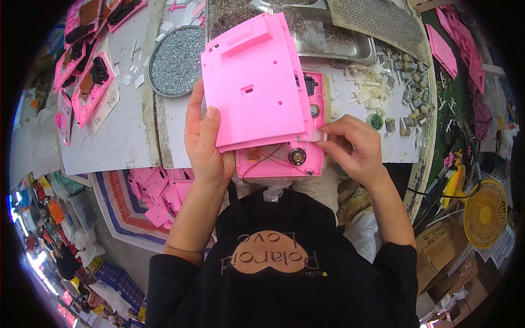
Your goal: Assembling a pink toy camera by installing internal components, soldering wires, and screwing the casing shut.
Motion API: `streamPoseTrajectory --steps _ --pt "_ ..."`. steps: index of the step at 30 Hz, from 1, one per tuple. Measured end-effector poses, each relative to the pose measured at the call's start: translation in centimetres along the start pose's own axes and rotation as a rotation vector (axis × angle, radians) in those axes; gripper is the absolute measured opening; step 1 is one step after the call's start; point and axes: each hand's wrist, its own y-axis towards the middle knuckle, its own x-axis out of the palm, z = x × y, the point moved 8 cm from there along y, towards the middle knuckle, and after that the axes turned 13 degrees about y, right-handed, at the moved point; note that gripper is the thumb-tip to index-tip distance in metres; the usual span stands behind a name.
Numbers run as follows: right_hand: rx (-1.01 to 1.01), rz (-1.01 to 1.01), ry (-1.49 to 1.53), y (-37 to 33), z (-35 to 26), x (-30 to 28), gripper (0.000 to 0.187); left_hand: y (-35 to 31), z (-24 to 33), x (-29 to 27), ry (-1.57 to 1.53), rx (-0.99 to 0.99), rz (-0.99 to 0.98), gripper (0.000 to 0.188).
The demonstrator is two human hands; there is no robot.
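My left hand grips the left edge of a pink plastic cover, thumb on its face, and holds it tilted. The cover has a raised bar near its top, a small slot and several holes. Under it lies a pink plastic housing at the table's near edge, with a round black speaker, thin wires and a dark part showing. The cover hides the rest. My right hand pinches a small white piece between thumb and fingers at the cover's lower right corner.
A round tray of small screws stands left of the cover. Springs fill a metal tray behind. White plastic parts and small motors lie to the right. Pink assemblies are at far left, pink pieces in a striped bag below.
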Motion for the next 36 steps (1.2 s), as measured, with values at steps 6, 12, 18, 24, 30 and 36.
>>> streamPoseTrajectory --steps 6,12,18,24,30,36 --pt "0.009 0.033 0.037 -0.3 0.8 0.1 0.023 -0.4 -0.1 0.4 -0.115 -0.013 0.045 0.061" --pt "0.018 -0.091 -0.260 0.5 -0.6 0.2 0.026 -0.5 0.2 0.3 0.024 -0.003 0.025 0.063" --pt "0.307 0.194 0.339 -0.9 -1.0 -1.4 0.061 -2.1 2.2 1.5 0.133 0.130 -0.128 0.067" --pt "0.356 0.190 0.218 -3.4 -1.3 0.4 0.067 -3.7 3.4 2.9 0.949 0.105 -0.266 0.072" --pt "0.244 0.143 -0.087 -1.6 0.3 0.4 0.060 -2.9 4.1 3.8 1.236 0.316 -0.261 0.068" --pt "0.273 0.102 0.076 -2.0 0.8 0.4 0.056 -3.0 2.6 2.4 0.887 0.045 -0.299 0.071"
